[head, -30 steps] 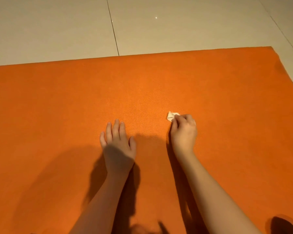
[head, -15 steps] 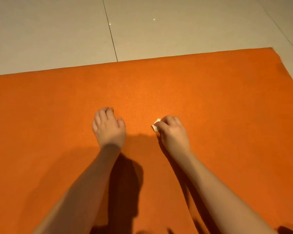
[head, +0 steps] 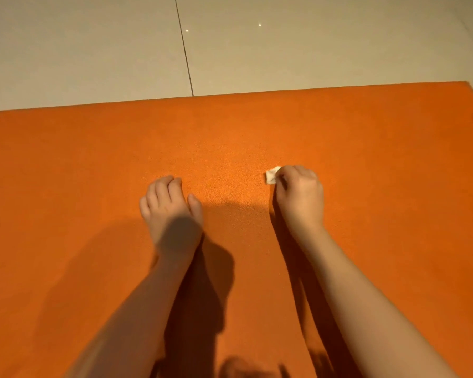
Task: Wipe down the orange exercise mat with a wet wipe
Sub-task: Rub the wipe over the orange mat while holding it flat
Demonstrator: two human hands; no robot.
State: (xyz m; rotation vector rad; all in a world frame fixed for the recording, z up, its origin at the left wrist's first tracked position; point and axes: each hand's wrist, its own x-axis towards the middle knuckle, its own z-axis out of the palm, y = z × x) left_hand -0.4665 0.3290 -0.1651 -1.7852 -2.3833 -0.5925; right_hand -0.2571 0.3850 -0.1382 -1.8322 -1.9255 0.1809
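Note:
The orange exercise mat (head: 93, 173) fills most of the view, lying flat on the floor. My right hand (head: 299, 196) presses a small folded white wet wipe (head: 271, 176) onto the mat, fingers curled round it; only the wipe's left corner shows. My left hand (head: 170, 208) rests on the mat to the left of it, fingers curled under and holding nothing. Both forearms reach in from the bottom edge.
Pale floor tiles (head: 93, 50) with a dark grout line (head: 185, 50) lie beyond the mat's far edge. The mat's far right corner (head: 467, 85) sits at the upper right. Shadows of my arms fall on the mat near me.
My right hand slid the wipe left, then back to the right. My left hand's fingers went from flat to curled under, and it stayed in place.

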